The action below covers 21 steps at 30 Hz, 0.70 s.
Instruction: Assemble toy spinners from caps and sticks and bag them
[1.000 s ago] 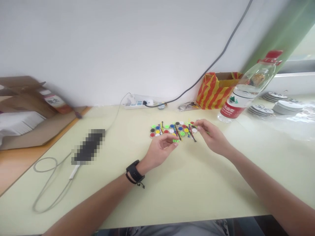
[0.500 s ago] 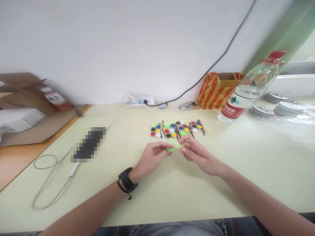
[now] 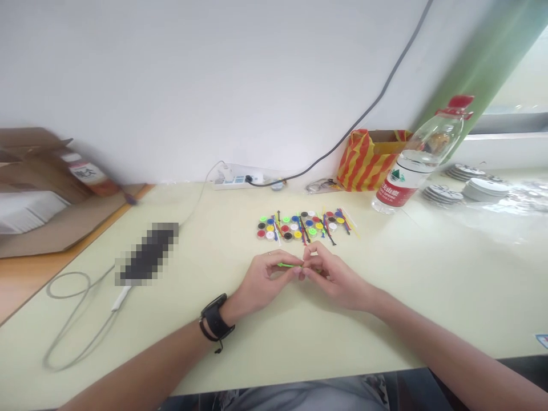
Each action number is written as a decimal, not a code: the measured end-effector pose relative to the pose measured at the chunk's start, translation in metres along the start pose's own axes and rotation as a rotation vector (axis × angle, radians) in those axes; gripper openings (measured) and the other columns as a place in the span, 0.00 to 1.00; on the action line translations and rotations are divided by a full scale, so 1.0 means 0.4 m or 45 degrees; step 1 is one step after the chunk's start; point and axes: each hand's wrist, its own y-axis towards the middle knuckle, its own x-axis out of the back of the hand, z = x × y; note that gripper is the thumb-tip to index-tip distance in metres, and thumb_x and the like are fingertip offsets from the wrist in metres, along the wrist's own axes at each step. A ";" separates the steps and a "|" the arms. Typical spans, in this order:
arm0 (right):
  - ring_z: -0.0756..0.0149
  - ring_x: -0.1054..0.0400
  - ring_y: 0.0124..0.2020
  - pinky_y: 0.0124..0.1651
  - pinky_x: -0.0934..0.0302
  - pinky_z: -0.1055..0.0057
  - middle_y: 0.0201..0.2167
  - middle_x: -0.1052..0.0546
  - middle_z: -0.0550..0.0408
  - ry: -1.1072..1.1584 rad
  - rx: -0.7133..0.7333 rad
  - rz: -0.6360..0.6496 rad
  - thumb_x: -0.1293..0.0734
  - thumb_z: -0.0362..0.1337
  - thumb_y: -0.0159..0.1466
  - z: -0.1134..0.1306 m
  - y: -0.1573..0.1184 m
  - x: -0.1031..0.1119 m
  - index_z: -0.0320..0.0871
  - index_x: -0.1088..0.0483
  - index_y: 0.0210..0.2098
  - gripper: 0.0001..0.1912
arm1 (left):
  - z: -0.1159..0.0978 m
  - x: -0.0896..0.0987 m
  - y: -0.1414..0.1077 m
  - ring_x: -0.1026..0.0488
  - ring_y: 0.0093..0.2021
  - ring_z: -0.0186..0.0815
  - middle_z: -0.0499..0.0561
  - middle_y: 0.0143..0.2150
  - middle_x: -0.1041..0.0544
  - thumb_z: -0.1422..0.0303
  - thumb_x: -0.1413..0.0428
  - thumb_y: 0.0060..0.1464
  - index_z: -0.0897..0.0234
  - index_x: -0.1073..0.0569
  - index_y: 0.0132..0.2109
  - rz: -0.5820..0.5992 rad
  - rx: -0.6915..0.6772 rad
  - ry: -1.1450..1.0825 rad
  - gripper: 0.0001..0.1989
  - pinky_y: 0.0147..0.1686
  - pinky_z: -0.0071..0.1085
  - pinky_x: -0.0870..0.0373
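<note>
My left hand and my right hand meet over the table, fingertips pinched together. A thin green plastic strip with an arrow-shaped end runs from the joined fingertips into the gap between my left thumb and forefinger. The small green disc pinched in my left hand a moment ago is now covered by fingers. Just beyond lie rows of small round discs in several colours, with coloured arrow-tipped strips laid among them.
At the right back stand a large water bottle, a striped bag and stacks of white discs. A power strip sits by the wall. To the left are a cabled dark blurred object, a cardboard box and another bottle.
My right hand has moved left, bringing the green strip to my left fingertips, so the hands now touch. The green disc has gone out of sight between the fingers. The view has shifted slightly.
</note>
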 end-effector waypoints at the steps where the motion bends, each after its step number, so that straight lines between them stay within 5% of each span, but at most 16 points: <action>1: 0.64 0.31 0.34 0.35 0.42 0.70 0.34 0.25 0.57 -0.017 -0.008 -0.026 0.39 0.45 0.72 -0.003 0.001 0.001 0.49 0.45 0.45 0.10 | 0.000 0.002 0.000 0.20 0.46 0.41 0.57 0.47 0.19 0.65 0.39 0.62 0.62 0.18 0.47 -0.008 -0.011 0.032 0.10 0.49 0.38 0.21; 8: 0.69 0.45 0.23 0.27 0.50 0.72 0.24 0.39 0.65 -0.112 -0.019 -0.170 0.34 0.48 0.69 -0.025 0.002 0.014 0.49 0.41 0.42 0.14 | -0.014 0.015 -0.002 0.20 0.48 0.41 0.55 0.46 0.17 0.70 0.38 0.59 0.59 0.16 0.45 -0.024 -0.183 0.356 0.08 0.50 0.35 0.23; 21: 0.65 0.42 0.32 0.36 0.45 0.68 0.34 0.35 0.57 -0.209 0.092 -0.045 0.45 0.38 0.74 -0.016 -0.006 -0.002 0.47 0.41 0.47 0.04 | -0.007 0.013 -0.005 0.20 0.46 0.38 0.54 0.47 0.18 0.72 0.41 0.61 0.61 0.20 0.48 -0.017 -0.196 0.449 0.09 0.47 0.32 0.23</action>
